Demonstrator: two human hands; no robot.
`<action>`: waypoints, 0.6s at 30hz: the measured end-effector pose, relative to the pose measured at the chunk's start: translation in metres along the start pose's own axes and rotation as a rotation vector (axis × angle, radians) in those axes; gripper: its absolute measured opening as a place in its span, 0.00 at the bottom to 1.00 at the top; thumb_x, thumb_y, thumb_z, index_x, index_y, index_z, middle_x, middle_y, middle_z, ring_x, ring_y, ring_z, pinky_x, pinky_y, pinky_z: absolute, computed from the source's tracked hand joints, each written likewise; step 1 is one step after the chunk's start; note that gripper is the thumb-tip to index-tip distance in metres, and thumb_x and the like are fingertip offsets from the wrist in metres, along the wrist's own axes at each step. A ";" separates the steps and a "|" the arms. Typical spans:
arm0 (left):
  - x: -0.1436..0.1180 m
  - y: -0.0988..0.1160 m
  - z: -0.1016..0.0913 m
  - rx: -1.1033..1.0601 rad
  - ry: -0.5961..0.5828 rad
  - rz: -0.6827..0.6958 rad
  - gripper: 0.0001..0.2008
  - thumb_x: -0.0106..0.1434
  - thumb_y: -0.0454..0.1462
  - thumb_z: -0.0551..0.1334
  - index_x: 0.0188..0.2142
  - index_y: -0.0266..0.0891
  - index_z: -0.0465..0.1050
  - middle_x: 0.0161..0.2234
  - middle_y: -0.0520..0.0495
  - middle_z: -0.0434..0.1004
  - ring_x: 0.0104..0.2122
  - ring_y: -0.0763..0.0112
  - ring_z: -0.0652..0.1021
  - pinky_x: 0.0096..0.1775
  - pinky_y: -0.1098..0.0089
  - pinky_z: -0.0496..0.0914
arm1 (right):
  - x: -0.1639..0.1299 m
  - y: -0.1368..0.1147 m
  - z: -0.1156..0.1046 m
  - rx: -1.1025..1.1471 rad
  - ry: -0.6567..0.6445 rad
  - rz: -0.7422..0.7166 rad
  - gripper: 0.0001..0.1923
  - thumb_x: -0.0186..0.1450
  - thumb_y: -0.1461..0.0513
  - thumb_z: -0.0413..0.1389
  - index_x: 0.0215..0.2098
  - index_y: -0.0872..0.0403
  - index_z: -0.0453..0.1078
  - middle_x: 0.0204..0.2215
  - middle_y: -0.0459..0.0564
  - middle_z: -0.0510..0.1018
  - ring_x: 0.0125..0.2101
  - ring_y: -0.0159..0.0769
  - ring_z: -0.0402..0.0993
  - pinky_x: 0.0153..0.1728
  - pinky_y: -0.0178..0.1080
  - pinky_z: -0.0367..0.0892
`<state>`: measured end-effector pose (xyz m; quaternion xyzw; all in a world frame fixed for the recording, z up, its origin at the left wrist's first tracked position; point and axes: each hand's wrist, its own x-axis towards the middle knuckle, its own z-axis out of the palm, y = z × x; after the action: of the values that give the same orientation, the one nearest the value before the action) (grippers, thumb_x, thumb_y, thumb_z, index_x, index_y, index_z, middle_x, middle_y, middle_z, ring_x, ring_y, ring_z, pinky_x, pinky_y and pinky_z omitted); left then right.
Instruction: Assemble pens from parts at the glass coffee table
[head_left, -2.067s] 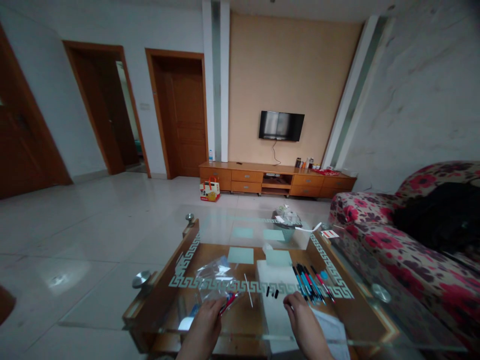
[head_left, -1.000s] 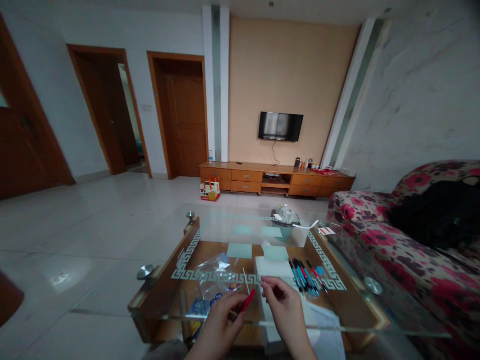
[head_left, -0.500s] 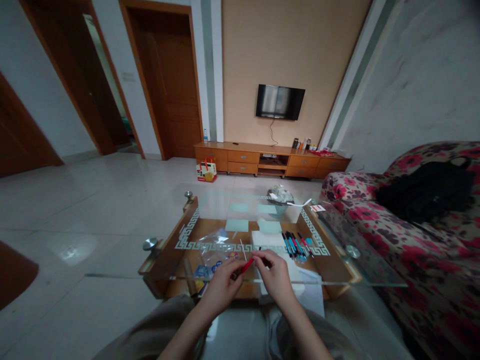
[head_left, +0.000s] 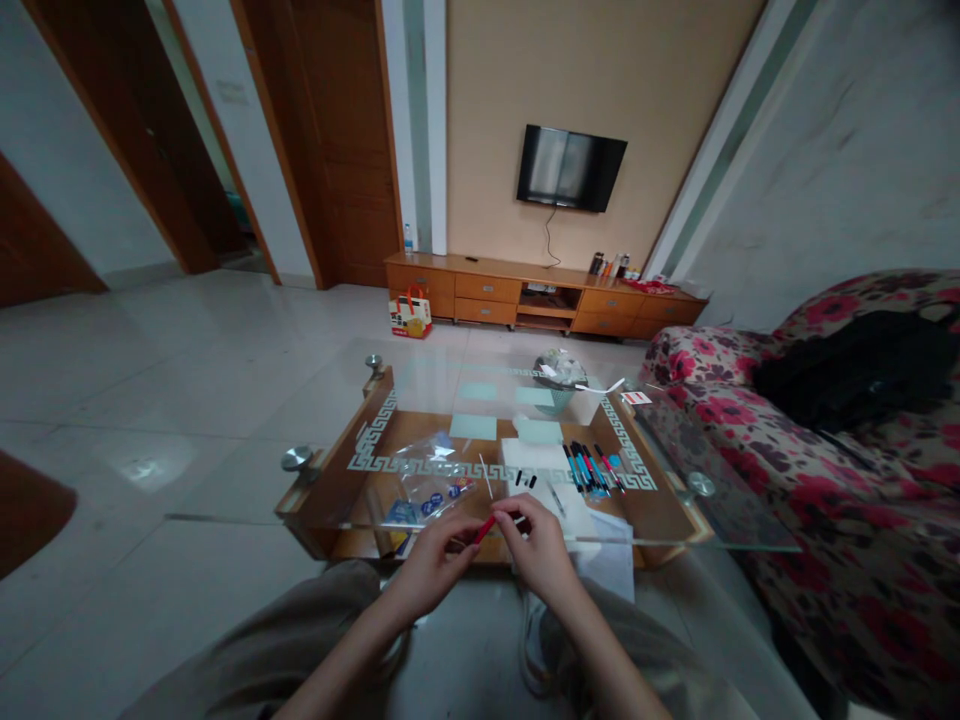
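Observation:
My left hand (head_left: 439, 560) pinches the lower part of a red pen barrel (head_left: 485, 529) between thumb and fingers. At its upper end, my right hand (head_left: 534, 538) has its fingertips closed on the same barrel. Both hands are over the near edge of the glass table (head_left: 420, 478). Just beyond the right hand, two small black pieces (head_left: 526, 481) rest near a thin grey stick-like piece (head_left: 556, 498) on a white sheet (head_left: 577, 515). A slim white stick, perhaps a refill (head_left: 486, 475), lies farther off between the hands.
Several black, blue and red pens (head_left: 592, 468) lie in a group to the right. A clear plastic bag (head_left: 431, 470) with blue round labels is on the left. Farther back stands a lined waste basket (head_left: 556, 385). A flowered sofa (head_left: 720, 415) borders the right side.
My view has tilted downward. Both hands still grip the red barrel and have drawn slightly nearer to me. The two black pieces and the thin grey piece now show beyond my right hand.

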<state>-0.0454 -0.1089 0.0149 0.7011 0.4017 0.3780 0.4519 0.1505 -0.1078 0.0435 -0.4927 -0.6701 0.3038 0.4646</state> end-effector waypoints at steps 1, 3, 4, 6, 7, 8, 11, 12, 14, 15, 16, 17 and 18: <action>-0.001 0.001 -0.002 -0.006 -0.007 -0.006 0.14 0.66 0.41 0.61 0.48 0.41 0.78 0.44 0.42 0.77 0.42 0.63 0.77 0.42 0.68 0.74 | -0.001 0.000 0.001 0.005 -0.014 0.012 0.10 0.69 0.58 0.55 0.38 0.53 0.77 0.37 0.51 0.79 0.36 0.36 0.76 0.34 0.35 0.70; -0.003 0.002 -0.004 -0.019 -0.020 -0.020 0.14 0.66 0.40 0.61 0.48 0.41 0.78 0.44 0.42 0.77 0.43 0.64 0.77 0.43 0.68 0.74 | -0.003 0.000 0.002 0.011 -0.034 0.027 0.09 0.69 0.58 0.55 0.39 0.53 0.78 0.36 0.50 0.79 0.35 0.36 0.76 0.34 0.35 0.70; -0.003 0.003 -0.005 -0.023 -0.020 -0.027 0.14 0.66 0.41 0.61 0.48 0.41 0.78 0.45 0.42 0.77 0.43 0.63 0.77 0.42 0.68 0.74 | -0.003 0.000 0.002 0.011 -0.039 0.029 0.10 0.69 0.58 0.55 0.39 0.52 0.78 0.36 0.50 0.79 0.35 0.35 0.76 0.34 0.35 0.70; -0.004 0.003 -0.005 -0.020 -0.007 -0.037 0.14 0.66 0.41 0.61 0.48 0.41 0.78 0.44 0.42 0.77 0.43 0.63 0.77 0.42 0.68 0.75 | -0.004 -0.001 0.003 0.006 -0.038 0.020 0.11 0.69 0.58 0.55 0.40 0.52 0.78 0.36 0.51 0.79 0.35 0.36 0.76 0.33 0.35 0.70; -0.004 0.003 -0.005 -0.016 -0.003 -0.040 0.14 0.66 0.41 0.61 0.48 0.41 0.78 0.44 0.42 0.78 0.43 0.63 0.77 0.42 0.68 0.75 | -0.005 -0.001 0.003 0.000 -0.037 0.008 0.11 0.69 0.58 0.54 0.40 0.52 0.78 0.37 0.51 0.79 0.35 0.36 0.76 0.33 0.35 0.70; -0.004 0.003 -0.004 -0.013 0.002 -0.042 0.14 0.65 0.42 0.60 0.48 0.41 0.78 0.44 0.41 0.78 0.43 0.63 0.77 0.41 0.68 0.75 | -0.005 -0.001 0.003 -0.007 -0.037 -0.004 0.12 0.70 0.58 0.54 0.41 0.52 0.79 0.37 0.52 0.79 0.36 0.36 0.75 0.33 0.35 0.70; -0.003 0.004 -0.003 -0.022 0.010 -0.047 0.15 0.65 0.42 0.60 0.49 0.40 0.77 0.45 0.41 0.78 0.43 0.63 0.78 0.41 0.68 0.75 | -0.007 -0.002 0.004 -0.024 -0.057 -0.039 0.14 0.70 0.58 0.53 0.47 0.51 0.78 0.40 0.53 0.79 0.37 0.37 0.75 0.32 0.35 0.69; -0.003 0.004 -0.003 -0.028 0.009 -0.047 0.16 0.65 0.42 0.60 0.50 0.40 0.77 0.45 0.41 0.78 0.43 0.63 0.78 0.41 0.68 0.75 | -0.008 -0.003 0.004 -0.028 -0.071 -0.047 0.14 0.71 0.58 0.52 0.49 0.51 0.78 0.41 0.53 0.78 0.38 0.37 0.75 0.33 0.35 0.70; -0.002 0.002 -0.002 -0.040 0.017 -0.047 0.16 0.65 0.41 0.60 0.50 0.39 0.76 0.45 0.41 0.78 0.42 0.63 0.78 0.41 0.67 0.75 | -0.010 -0.002 0.005 -0.031 -0.099 -0.057 0.17 0.71 0.59 0.51 0.54 0.50 0.74 0.42 0.53 0.78 0.40 0.37 0.75 0.36 0.36 0.70; -0.002 0.001 -0.001 -0.043 0.028 -0.050 0.15 0.65 0.41 0.60 0.49 0.39 0.76 0.44 0.42 0.78 0.41 0.64 0.79 0.41 0.67 0.75 | -0.010 -0.001 0.006 -0.033 -0.103 -0.056 0.18 0.71 0.59 0.51 0.57 0.49 0.72 0.42 0.53 0.77 0.40 0.37 0.74 0.38 0.37 0.71; -0.002 -0.002 -0.001 -0.043 0.050 -0.056 0.15 0.65 0.41 0.60 0.49 0.39 0.76 0.44 0.42 0.79 0.40 0.64 0.79 0.41 0.67 0.75 | -0.011 0.002 0.006 -0.038 -0.097 -0.051 0.19 0.71 0.60 0.51 0.59 0.50 0.70 0.43 0.53 0.77 0.40 0.37 0.74 0.39 0.37 0.71; -0.002 -0.006 0.000 -0.040 0.078 -0.066 0.14 0.64 0.40 0.61 0.47 0.39 0.76 0.43 0.43 0.79 0.39 0.65 0.79 0.40 0.67 0.74 | -0.011 0.005 0.007 -0.050 -0.084 -0.042 0.20 0.71 0.60 0.50 0.60 0.50 0.68 0.43 0.53 0.77 0.40 0.37 0.74 0.40 0.38 0.71; -0.001 -0.010 0.000 -0.036 0.109 -0.082 0.13 0.64 0.40 0.61 0.46 0.39 0.76 0.41 0.44 0.79 0.37 0.66 0.79 0.39 0.67 0.74 | -0.010 0.009 0.008 -0.072 -0.069 -0.035 0.20 0.71 0.61 0.50 0.60 0.50 0.68 0.43 0.53 0.76 0.40 0.37 0.74 0.42 0.39 0.71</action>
<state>-0.0481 -0.1074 0.0055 0.6540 0.4473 0.4039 0.4571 0.1474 -0.1139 0.0292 -0.4865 -0.7048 0.2880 0.4285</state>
